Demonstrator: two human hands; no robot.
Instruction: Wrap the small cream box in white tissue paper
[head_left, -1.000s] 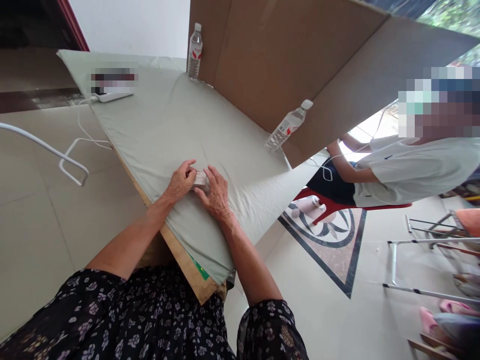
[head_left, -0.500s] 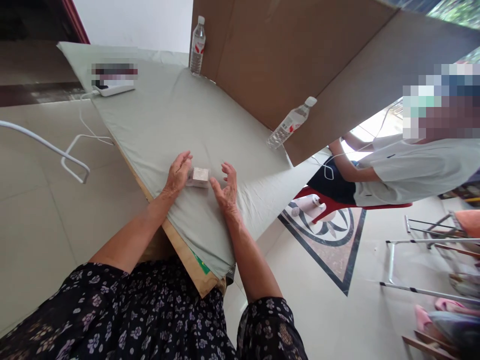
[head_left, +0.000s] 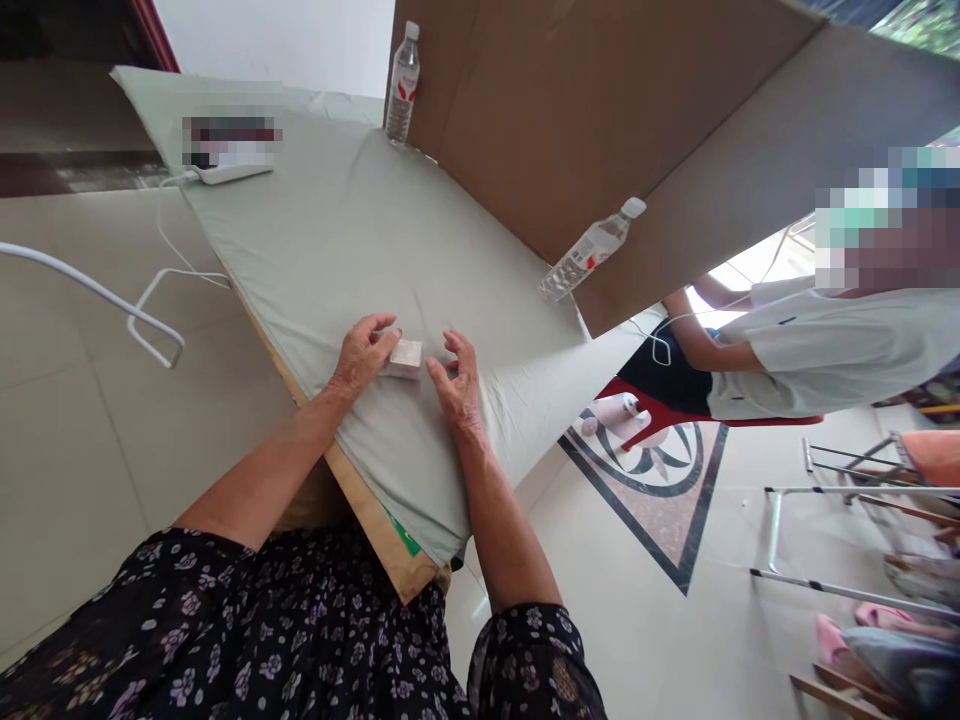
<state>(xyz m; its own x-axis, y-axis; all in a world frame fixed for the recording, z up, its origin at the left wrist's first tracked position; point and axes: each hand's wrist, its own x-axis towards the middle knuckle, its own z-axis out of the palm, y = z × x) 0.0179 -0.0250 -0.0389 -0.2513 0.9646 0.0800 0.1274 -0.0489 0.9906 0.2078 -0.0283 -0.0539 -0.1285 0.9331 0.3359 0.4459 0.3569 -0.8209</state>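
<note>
A small pale box (head_left: 406, 356) rests on the cloth-covered table (head_left: 322, 230) near its front edge. My left hand (head_left: 365, 355) is at the box's left side, its thumb at the box's upper left corner and its fingers apart; whether it grips the box is not clear, but the fingers are not wrapped round it. To the right of the box, my right hand (head_left: 456, 380) is held with its fingers apart and curved, a small gap between it and the box. Nothing is in my right hand.
Two water bottles (head_left: 403, 88) (head_left: 592, 250) stand by a large brown cardboard panel (head_left: 525, 120). A white device (head_left: 236, 172) with a cable lies at the back left. At the right sits a person in a white shirt (head_left: 840, 350); a metal rack (head_left: 776, 530) stands beyond.
My left thumb has moved right onto the upper left corner of the box. My right hand has stayed beside the box with little change. The view has shifted slightly.
</note>
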